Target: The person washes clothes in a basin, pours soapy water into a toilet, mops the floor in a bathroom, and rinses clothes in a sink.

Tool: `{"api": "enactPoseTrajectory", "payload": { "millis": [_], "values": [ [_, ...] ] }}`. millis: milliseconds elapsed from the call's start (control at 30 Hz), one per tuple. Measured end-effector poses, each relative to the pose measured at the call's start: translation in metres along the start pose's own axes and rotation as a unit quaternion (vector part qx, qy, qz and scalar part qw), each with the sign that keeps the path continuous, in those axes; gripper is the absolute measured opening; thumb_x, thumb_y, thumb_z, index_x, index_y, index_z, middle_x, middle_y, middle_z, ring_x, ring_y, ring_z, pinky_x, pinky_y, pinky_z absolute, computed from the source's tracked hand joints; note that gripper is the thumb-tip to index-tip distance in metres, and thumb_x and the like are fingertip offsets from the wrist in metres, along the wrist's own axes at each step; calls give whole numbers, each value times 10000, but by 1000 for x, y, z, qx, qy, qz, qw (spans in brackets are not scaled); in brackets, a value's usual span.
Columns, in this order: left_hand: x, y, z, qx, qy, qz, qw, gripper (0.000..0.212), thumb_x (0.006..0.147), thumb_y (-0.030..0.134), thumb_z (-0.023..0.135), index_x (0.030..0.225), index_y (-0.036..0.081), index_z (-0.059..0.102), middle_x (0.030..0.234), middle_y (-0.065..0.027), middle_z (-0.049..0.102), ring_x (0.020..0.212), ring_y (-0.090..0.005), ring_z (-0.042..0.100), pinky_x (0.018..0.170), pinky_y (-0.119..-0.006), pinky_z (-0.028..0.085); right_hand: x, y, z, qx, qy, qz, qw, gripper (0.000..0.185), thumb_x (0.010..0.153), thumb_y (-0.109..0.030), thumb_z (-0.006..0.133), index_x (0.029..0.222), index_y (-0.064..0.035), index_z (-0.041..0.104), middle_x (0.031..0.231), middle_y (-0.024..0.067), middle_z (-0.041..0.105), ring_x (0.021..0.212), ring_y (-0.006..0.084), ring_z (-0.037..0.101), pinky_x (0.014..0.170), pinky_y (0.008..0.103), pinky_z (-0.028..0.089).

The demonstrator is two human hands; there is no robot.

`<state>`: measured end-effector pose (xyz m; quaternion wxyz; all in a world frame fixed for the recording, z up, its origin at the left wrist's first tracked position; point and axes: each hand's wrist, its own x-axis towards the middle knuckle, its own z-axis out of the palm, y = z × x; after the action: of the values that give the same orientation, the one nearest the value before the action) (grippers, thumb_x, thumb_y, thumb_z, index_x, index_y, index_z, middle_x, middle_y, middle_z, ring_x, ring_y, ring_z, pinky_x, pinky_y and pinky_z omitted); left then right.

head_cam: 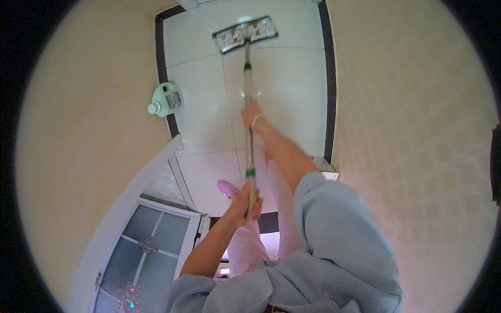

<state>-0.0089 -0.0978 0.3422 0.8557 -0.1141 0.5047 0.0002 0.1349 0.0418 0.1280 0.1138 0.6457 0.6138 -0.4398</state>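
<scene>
A flat mop with a wide rectangular head (245, 34) lies against the white tiled floor (282, 78) at the top of the view, its head slightly tilted and blurred. My right hand (252, 114), with a bangle at the wrist, is closed around the middle of the mop's pole (249, 150). Lower down, my left hand (249, 201) grips the pale end of the pole, just below a green band. A light green plastic jug (167, 99) with a white cap stands by the left wall, to the left of the pole.
Beige walls (399, 101) rise on both sides, with dark skirting (330, 86) along the floor. At lower left is a white-framed door (188, 234) with frosted panes. A pink shoe (227, 188) shows on my foot near the left hand.
</scene>
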Motion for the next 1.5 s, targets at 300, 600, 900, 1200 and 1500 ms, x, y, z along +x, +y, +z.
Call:
{"api": "enactPoseTrajectory", "payload": {
  "millis": [300, 600, 900, 1200, 1500],
  "values": [
    [26, 9, 34, 104, 51, -53, 992, 475, 856, 606, 378, 786, 139, 423, 527, -10, 395, 375, -110, 315, 362, -255, 275, -45, 69, -42, 467, 45, 210, 858, 450, 804, -166, 488, 1153, 84, 353, 992, 271, 571, 1015, 344, 545, 879, 440, 424],
    [-139, -54, -120, 280, 141, -136, 940, 483, 904, 524, 344, 735, 84, 447, 498, -27, 413, 354, -135, 373, 343, -280, 309, -140, -86, 175, 520, 85, 260, 809, 366, 821, -268, 455, 975, 29, 605, 1088, 286, 486, 1059, 409, 476, 921, 460, 350],
    [-309, -120, -237, 611, 115, 69, 780, 548, 891, 565, 315, 676, 83, 462, 496, -24, 425, 357, -123, 375, 331, -269, 314, -234, -305, 276, 692, 6, 315, 650, 487, 754, -113, 544, 1125, -13, 246, 857, 233, 514, 629, 312, 611, 470, 423, 522],
    [-155, -70, -147, 352, 170, -42, 919, 435, 913, 474, 356, 772, 73, 448, 516, -22, 417, 360, -126, 375, 323, -283, 302, -102, -107, 234, 480, 28, 172, 860, 339, 792, -148, 542, 1014, 32, 360, 849, 198, 495, 650, 307, 590, 508, 427, 494],
    [-14, 14, -89, 59, 98, 209, 971, 338, 930, 394, 397, 812, 81, 446, 557, -7, 426, 396, -91, 376, 356, -226, 296, 98, -37, 65, 391, 50, -28, 919, 130, 766, -75, 517, 754, 50, 486, 566, 113, 482, 448, 250, 552, 379, 354, 463]
  ]
}}
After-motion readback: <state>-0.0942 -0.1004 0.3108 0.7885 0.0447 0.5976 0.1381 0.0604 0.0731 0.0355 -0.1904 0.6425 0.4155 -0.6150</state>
